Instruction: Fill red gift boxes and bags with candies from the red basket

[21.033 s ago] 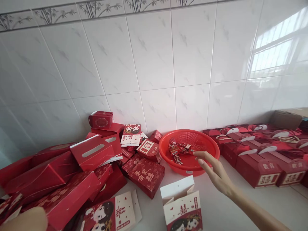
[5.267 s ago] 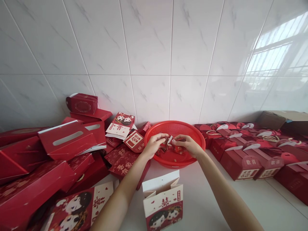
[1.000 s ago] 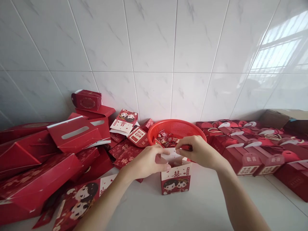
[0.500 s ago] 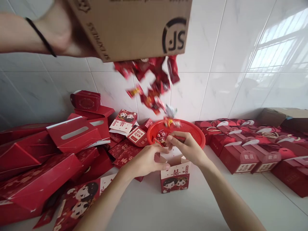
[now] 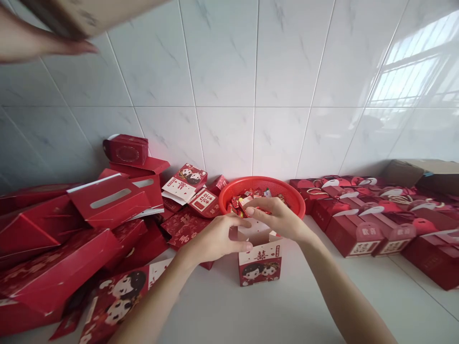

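A small red-and-white gift box with two cartoon faces stands upright on the table, its top flaps raised. At its left side is my left hand, open, thumb and forefinger apart beside the flap; whether it touches the cardboard I cannot tell. Over the box's back edge reaches my right hand, fingers stretched and apart, with nothing visible in them. Just behind both hands sits a red plastic basket holding wrapped candies, partly hidden by my right hand.
Red folded cartons pile up on the left. Several rows of finished red boxes stand on the right, a brown carton behind them. Another person's hand holds a cardboard box at upper left. A tiled wall is behind.
The other person's cardboard box has moved up and left, away from the basket. Candies that were falling from it now lie in the basket. My hands have hardly moved.
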`<action>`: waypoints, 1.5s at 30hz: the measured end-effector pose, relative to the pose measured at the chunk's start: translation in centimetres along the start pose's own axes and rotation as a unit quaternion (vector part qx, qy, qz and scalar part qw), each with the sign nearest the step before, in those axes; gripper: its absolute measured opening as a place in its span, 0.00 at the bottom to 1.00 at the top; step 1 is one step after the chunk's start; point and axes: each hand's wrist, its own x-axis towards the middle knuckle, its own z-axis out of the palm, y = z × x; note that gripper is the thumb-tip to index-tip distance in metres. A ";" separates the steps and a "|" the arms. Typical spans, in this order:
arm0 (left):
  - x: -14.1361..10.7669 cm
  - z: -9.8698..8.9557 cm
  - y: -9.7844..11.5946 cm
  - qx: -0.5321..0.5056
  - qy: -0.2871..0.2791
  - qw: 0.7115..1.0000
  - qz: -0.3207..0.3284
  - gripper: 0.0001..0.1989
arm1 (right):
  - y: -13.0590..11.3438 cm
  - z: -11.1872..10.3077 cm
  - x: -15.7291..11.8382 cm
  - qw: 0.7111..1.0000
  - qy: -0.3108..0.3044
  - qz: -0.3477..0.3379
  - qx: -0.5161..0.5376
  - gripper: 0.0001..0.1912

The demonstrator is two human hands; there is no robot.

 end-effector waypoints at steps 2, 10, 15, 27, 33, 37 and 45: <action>0.1 0.1 -0.3 0.005 0.005 1.000 -0.001 0.27 | 0.0 -0.9 -0.3 1.000 0.016 0.003 -0.004 0.21; 0.3 0.0 -0.8 0.034 0.027 0.999 0.030 0.20 | 3.1 -3.0 -3.9 0.997 -0.023 0.072 -0.012 0.38; 0.5 0.0 -1.0 0.070 0.020 0.994 0.078 0.17 | 5.2 -1.4 -6.9 0.994 0.031 0.064 0.082 0.32; 2.3 2.0 -2.7 -0.068 0.110 0.983 0.133 0.20 | 5.5 0.9 -8.5 0.965 0.073 0.081 0.238 0.18; 2.4 2.2 -2.7 -0.071 0.043 0.988 0.133 0.14 | 6.4 0.8 -9.1 0.969 0.161 0.078 0.168 0.17; 2.3 2.5 -2.6 -0.049 -0.005 0.988 0.149 0.09 | 6.5 0.3 -9.4 0.977 0.145 0.064 0.141 0.18; 2.8 3.3 -3.0 -0.023 0.056 0.977 0.204 0.07 | 5.8 0.0 -9.6 0.980 0.122 0.083 0.134 0.18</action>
